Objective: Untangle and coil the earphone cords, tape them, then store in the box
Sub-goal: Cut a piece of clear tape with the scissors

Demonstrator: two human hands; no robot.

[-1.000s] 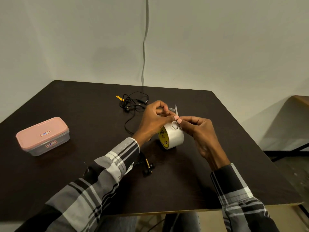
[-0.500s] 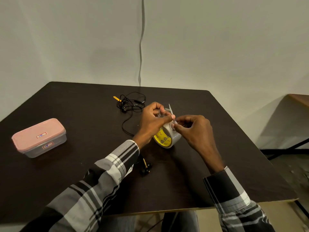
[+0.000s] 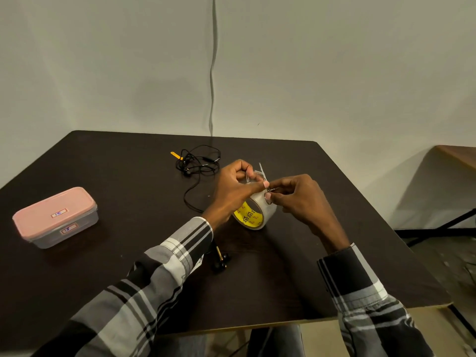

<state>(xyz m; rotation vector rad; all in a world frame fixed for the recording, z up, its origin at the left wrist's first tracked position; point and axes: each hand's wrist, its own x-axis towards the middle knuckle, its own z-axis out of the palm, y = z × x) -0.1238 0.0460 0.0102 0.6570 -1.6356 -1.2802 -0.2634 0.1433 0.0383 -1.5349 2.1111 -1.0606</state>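
A clear tape roll with a yellow core stands on edge mid-table. My left hand grips its top, thumb stretched across to the right. My right hand pinches a small metal tool with a ring handle, seemingly scissors, against the roll; a thin point sticks up behind my left fingers. A tangled black earphone cord with a yellow tag lies beyond the hands. Black earbuds with a gold plug lie by my left sleeve, partly hidden. The pink-lidded box sits shut at the left.
The dark table stands against a pale wall, with its front edge near my lap and its right edge by a gap to the floor. Another wooden surface and a dark metal frame stand at the right.
The tape roll has tilted, showing more of its yellow core. Both hands have stayed on it with small finger movements. The earphones and box have not moved.
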